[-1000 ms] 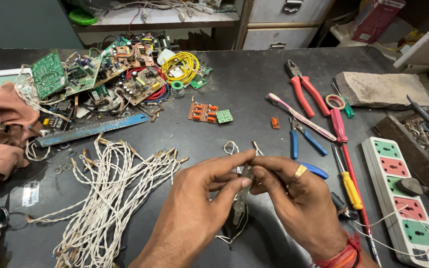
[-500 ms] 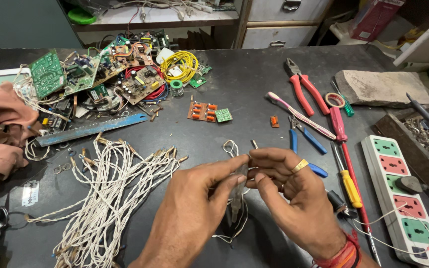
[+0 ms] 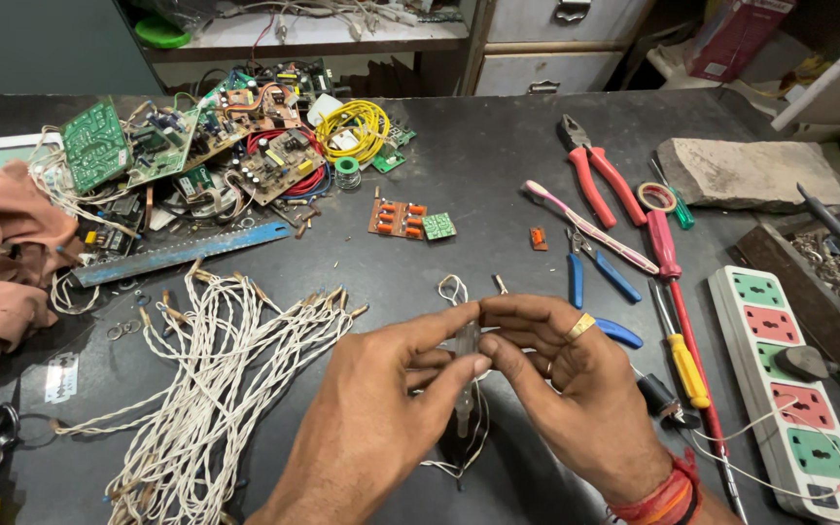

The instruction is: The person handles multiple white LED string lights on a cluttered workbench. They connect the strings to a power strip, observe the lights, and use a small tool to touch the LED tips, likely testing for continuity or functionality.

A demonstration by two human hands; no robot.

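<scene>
Hands have barely shifted since earlier, fingertips now closer together. Left hand (image 3: 381, 408) and right hand (image 3: 576, 389) both pinch a small clear tube (image 3: 466, 342) above the twisted white wires (image 3: 216, 379).

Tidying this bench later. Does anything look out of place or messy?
Yes. Circuit boards lie heaped and tilted at the far left, twisted white wires sprawl loose beside the left hand, and a rough stone slab sits oddly among the tools at the right.

This was an electronics repair workshop: a dark workbench (image 3: 478, 175) was strewn with circuit boards (image 3: 94, 144), red-handled pliers (image 3: 590, 175), screwdrivers (image 3: 678, 340), a bundle of twisted white wires (image 3: 216, 389) and a power strip (image 3: 789, 389), drawers (image 3: 566, 44) behind.
</scene>
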